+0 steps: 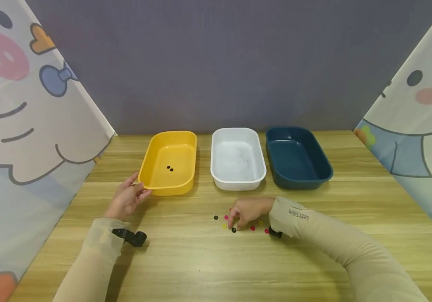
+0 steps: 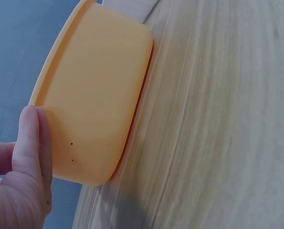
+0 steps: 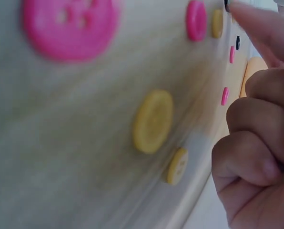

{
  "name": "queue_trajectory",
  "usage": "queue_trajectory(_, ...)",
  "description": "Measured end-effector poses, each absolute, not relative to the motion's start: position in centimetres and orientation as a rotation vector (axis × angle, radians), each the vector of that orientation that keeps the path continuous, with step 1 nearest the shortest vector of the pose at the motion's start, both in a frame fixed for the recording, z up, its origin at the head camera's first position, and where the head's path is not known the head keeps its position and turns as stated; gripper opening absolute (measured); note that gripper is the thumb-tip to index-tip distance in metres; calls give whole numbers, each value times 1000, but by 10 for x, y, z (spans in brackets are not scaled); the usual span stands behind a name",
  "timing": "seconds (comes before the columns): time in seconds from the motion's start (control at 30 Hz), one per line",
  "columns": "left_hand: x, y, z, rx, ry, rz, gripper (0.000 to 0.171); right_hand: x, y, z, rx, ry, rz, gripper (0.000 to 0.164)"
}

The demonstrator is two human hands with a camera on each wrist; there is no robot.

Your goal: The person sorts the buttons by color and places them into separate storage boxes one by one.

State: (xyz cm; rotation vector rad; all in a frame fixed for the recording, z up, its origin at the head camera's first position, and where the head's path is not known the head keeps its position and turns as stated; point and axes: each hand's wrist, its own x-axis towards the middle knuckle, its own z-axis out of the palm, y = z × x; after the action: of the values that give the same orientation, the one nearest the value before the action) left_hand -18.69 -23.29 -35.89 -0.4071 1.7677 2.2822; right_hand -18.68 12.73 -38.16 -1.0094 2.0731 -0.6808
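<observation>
Left hand (image 1: 126,199) pinches the yellow tray (image 1: 168,191) at its near-left corner. Right hand (image 1: 249,209) is at a black button (image 1: 234,230) on the table (image 1: 200,260); its grip cannot be told. Advisable: pinch opposite edges, leaving neighbouring buttons (image 1: 252,228) undisturbed.

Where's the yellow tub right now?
In the head view, the yellow tub is left of the white tub on the table, with the left hand holding its near left corner.
</observation>
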Motion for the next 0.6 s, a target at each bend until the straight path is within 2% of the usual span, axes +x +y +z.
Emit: queue_trajectory(0.6,-187,-232,-360,-391,1798,2279,59,-191,125,-386,-1054,2118,-559,23)
